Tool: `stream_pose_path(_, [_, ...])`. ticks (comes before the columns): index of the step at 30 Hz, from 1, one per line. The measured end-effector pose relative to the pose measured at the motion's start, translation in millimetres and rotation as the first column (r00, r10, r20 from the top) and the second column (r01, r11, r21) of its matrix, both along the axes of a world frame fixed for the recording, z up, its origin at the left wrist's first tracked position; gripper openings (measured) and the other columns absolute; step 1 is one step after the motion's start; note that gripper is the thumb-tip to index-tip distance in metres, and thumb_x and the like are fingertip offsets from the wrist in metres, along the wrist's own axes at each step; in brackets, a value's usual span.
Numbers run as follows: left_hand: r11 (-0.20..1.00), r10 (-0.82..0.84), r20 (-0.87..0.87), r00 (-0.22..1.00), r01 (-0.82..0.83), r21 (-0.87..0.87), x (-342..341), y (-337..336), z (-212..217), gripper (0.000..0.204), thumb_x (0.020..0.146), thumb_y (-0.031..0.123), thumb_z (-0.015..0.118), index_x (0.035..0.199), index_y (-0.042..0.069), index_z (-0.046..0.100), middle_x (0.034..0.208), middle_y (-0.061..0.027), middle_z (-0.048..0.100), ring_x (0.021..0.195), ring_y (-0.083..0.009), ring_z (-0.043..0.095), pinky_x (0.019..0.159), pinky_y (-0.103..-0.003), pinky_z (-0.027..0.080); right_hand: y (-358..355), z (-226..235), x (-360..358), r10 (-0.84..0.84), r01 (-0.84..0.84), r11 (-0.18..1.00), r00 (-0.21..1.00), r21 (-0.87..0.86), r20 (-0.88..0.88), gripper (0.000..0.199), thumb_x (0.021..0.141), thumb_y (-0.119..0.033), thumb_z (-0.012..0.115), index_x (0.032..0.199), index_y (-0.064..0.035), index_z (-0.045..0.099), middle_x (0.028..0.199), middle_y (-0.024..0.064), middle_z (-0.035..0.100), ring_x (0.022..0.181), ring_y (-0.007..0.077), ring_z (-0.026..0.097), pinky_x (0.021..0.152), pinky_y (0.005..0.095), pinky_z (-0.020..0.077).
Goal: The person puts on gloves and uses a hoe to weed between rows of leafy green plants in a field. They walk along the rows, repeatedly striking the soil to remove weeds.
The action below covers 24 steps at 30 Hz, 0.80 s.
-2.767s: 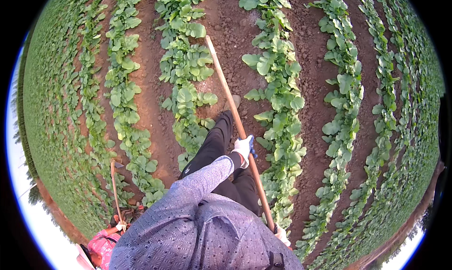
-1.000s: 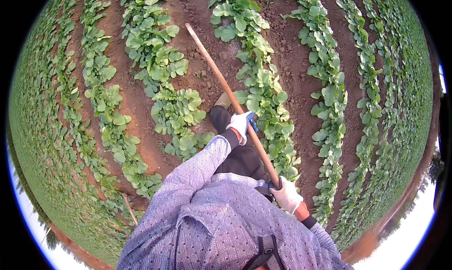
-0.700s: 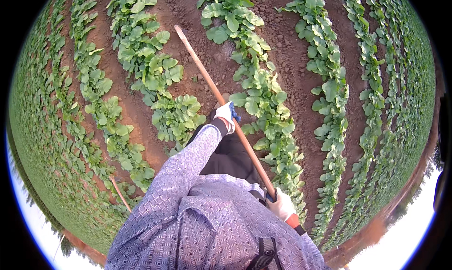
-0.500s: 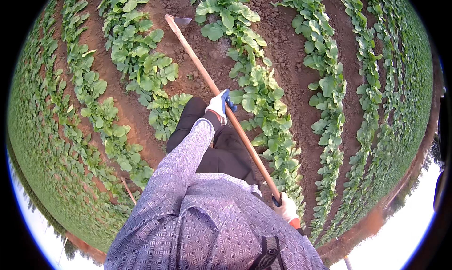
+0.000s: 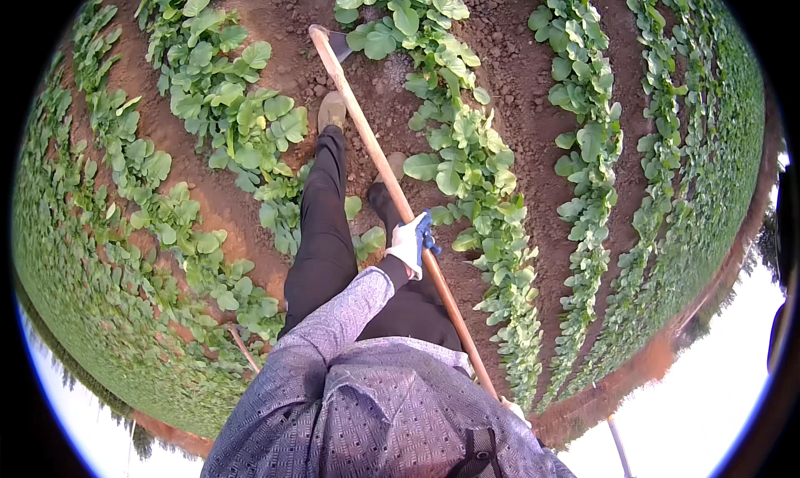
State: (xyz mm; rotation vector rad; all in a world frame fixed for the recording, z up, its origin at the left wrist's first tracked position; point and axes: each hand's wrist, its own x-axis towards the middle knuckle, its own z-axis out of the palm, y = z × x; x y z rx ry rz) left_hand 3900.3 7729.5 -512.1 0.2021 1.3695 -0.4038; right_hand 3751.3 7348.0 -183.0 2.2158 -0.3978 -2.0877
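Observation:
A hoe with a long wooden handle (image 5: 360, 118) slants across the picture, its dark metal blade (image 5: 340, 45) at the far end, beside the leaves of a plant row. My left hand (image 5: 408, 245), in a white and blue glove, is closed around the middle of the handle. At the near end of the handle, by my right side, my right hand (image 5: 515, 409) shows only as a bit of white glove. Its fingers are largely hidden behind my shirt, but the handle runs into it. Bare brown soil lies around the blade.
My left shoe (image 5: 332, 111) stands in the furrow just below the blade, and my right shoe (image 5: 392, 168) is farther back, partly behind the handle. A leafy green row (image 5: 462, 145) runs close on the right and another leafy row (image 5: 237, 103) on the left. A thin stick (image 5: 243, 349) shows lower left.
My left hand has come back toward me and slightly right. The handle's near end and my right hand have shifted lower. The blade now sits closer to the right row, and both shoes show.

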Motion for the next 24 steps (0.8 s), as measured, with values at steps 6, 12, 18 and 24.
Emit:
stream_pose_path(6, [0.993, 0.108, 0.023, 0.994, -0.109, 0.044, 43, 103, -117, 0.018, 0.095, 0.024, 0.064, 0.089, 0.008, 0.057, 0.061, 0.0032, 0.046, 0.049, -0.0122, 0.047, 0.051, -0.036, 0.048, 187, -225, 194, -0.432, 0.385, 0.793, 0.902, 0.472, -0.009, 0.038, 0.088, -0.016, 0.07, 0.119, 0.0019, 0.059, 0.099, 0.0078, 0.069, 0.084, 0.0129, 0.062, 0.08, 0.0299, 0.0527])
stream_pose_path(12, [0.918, 0.373, 0.126, 0.919, -0.347, -0.192, 56, 136, -187, 0.019, 0.099, 0.027, 0.058, 0.092, 0.009, 0.057, 0.059, 0.0056, 0.041, 0.051, -0.0112, 0.042, 0.059, -0.033, 0.044, 378, -495, 344, -0.622, 0.336, 0.663, 0.745, 0.669, 0.242, 0.034, 0.089, -0.019, 0.069, 0.116, 0.0001, 0.06, 0.093, 0.0109, 0.07, 0.077, 0.0149, 0.063, 0.072, 0.0295, 0.0526])
stream_pose_path(18, [0.96, 0.25, 0.01, 0.968, -0.246, -0.136, 82, 109, -208, 0.02, 0.101, 0.028, 0.055, 0.097, 0.009, 0.057, 0.062, 0.0048, 0.041, 0.054, -0.0124, 0.043, 0.062, -0.036, 0.046, 477, -668, 444, -0.22, -0.286, 0.831, 0.62, 0.478, 0.753, 0.044, 0.084, -0.03, 0.074, 0.114, -0.0003, 0.062, 0.096, 0.0162, 0.07, 0.08, 0.0293, 0.069, 0.073, 0.0374, 0.0539])
stream_pose_path(24, [0.941, 0.27, 0.016, 0.963, -0.261, -0.215, 80, 110, -208, 0.021, 0.1, 0.03, 0.057, 0.096, 0.01, 0.058, 0.063, 0.0054, 0.043, 0.055, -0.0122, 0.044, 0.066, -0.037, 0.046, 494, -723, 489, 0.173, -0.526, 0.835, 0.526, 0.158, 0.833, 0.043, 0.093, -0.041, 0.05, 0.107, -0.0056, 0.07, 0.107, 0.019, 0.069, 0.1, 0.036, 0.066, 0.087, 0.0431, 0.0526])
